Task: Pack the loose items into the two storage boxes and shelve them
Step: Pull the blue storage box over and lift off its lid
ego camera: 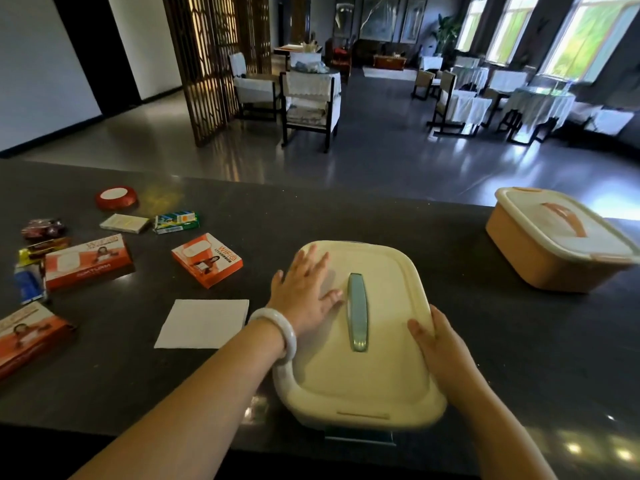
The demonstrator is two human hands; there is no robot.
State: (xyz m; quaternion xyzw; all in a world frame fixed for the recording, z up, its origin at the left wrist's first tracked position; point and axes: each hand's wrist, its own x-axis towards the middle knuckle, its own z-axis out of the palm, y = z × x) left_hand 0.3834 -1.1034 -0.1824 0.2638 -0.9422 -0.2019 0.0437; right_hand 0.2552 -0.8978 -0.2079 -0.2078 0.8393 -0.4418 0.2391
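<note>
Packing looks barely begun: the left hand (pixel 304 289) lies flat on the lidded cream plastic storage box (pixel 360 341), the right hand (pixel 438 341) grips its right edge, loose orange cartons (pixel 207 259) lie unpacked to its left, and the lidded orange box (pixel 557 237) sits far right.

Pkgs (pixel 207 260) left, box (pixel 360 334) ctr, 2nd box (pixel 557 244) right

Both arms are bare, with no sleeves showing at all. The left hand (pixel 304 292) has a thick, smooth, round bangle (pixel 278 329) on its wrist, and the bangle is a pale milky white and looks shiny. The right hand (pixel 438 344) wears no ring, watch or band.
</note>
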